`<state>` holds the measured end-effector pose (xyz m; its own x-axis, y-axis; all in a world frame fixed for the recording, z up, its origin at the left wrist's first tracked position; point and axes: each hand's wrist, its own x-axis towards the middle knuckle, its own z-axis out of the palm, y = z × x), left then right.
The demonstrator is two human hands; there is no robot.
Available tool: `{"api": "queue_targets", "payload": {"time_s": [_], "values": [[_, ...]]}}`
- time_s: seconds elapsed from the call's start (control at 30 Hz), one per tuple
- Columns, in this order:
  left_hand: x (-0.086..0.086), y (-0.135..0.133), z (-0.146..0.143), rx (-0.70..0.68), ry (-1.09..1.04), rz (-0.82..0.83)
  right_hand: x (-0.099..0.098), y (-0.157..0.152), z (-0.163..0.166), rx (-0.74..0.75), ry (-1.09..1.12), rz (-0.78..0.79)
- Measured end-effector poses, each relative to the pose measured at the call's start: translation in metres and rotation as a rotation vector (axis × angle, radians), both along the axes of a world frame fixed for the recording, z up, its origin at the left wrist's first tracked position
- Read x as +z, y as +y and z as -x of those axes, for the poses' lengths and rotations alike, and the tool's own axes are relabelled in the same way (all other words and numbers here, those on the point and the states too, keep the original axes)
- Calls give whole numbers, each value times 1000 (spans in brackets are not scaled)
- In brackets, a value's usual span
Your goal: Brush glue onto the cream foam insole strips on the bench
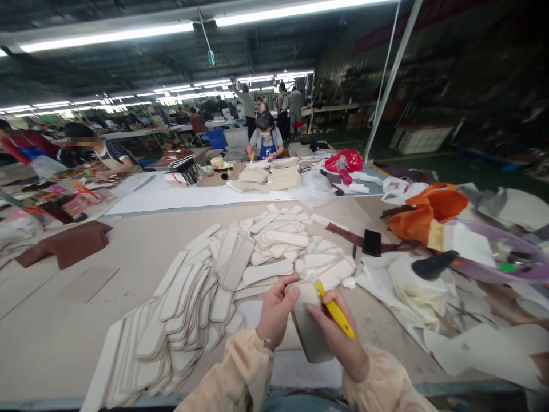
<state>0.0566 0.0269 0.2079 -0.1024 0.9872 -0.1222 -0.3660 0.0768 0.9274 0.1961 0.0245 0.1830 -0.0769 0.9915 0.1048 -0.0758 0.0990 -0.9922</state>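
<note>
In front of me, my left hand grips the upper left edge of a grey-beige panel with rounded corners, held tilted above the table. Closed around a yellow-handled tool, my right hand also has its thumb on the panel's face. The tool slants up and left past the panel's top edge; its pale tip is too indistinct to name. Just beyond and to the left lies a large spread of overlapping off-white strips with rounded ends. A pale sheet lies beneath my hands.
To the right are a black phone, an orange cloth, a purple basin and white scraps. Brown material lies left. Across the table, a person in a blue apron works; others are farther back.
</note>
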Motion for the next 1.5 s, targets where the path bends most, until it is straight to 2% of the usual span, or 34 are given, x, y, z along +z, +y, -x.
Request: {"api": "queue_targets", "payload": {"time_s": [0.17,0.37,0.67,0.8,0.9,1.0,1.13,1.33,1.5], "values": [[-6,-11,-8,15,-65,15,14,2,6,-12,52,70],[-3,-11,-8,28,-153,81,16,3,10,-36,7,79],[0,-8,-3,30,-301,63,19,7,16,-47,-61,61],[10,3,9,35,-397,65,12,11,14,12,-88,29],[14,20,28,115,-439,55,-2,11,8,94,-94,65],[9,37,50,232,-469,85,-18,5,1,152,-89,135],[-5,50,68,360,-493,128,-31,-5,-6,100,-58,168],[-23,59,69,420,-504,160,-30,-8,-8,47,-61,181],[-31,67,70,439,-514,150,-36,-7,-7,16,-84,221]]}}
